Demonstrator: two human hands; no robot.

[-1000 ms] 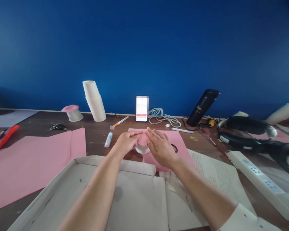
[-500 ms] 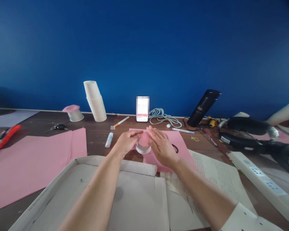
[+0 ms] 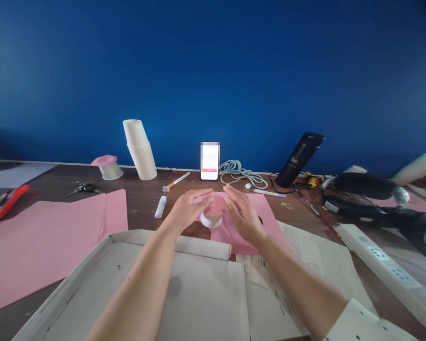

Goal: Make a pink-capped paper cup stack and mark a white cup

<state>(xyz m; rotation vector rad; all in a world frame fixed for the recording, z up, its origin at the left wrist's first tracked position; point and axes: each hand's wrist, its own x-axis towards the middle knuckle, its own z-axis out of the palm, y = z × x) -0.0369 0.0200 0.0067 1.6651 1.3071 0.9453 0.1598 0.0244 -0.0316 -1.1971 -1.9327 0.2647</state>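
Observation:
Between my two hands stands a short white paper cup (image 3: 211,220) with a round pink paper piece (image 3: 216,206) on its top. My left hand (image 3: 190,207) is at the left of this piece, fingers stretched forward and the thumb at or just over the pink edge; contact is hard to make out. On the other side, my right hand (image 3: 243,213) is held flat with its fingers extended, slightly apart from the cup. Beneath and behind them lies a pink paper sheet (image 3: 266,208). A black ring, mostly hidden by my right hand, shows at its edge.
A white cardboard tray (image 3: 213,293) spans the front. Stacked paper cups (image 3: 140,149), a second pink-topped cup (image 3: 111,171), a glue tube (image 3: 160,207) and a box cutter (image 3: 9,204) are leftward. A lit phone (image 3: 209,162) leans at the wall. Rightward are a black flask (image 3: 300,159) and power strip (image 3: 379,267).
My right hand has shifted a little right, away from the pink top, and more of that top shows. My left fingers have straightened forward. The cup has stayed in place.

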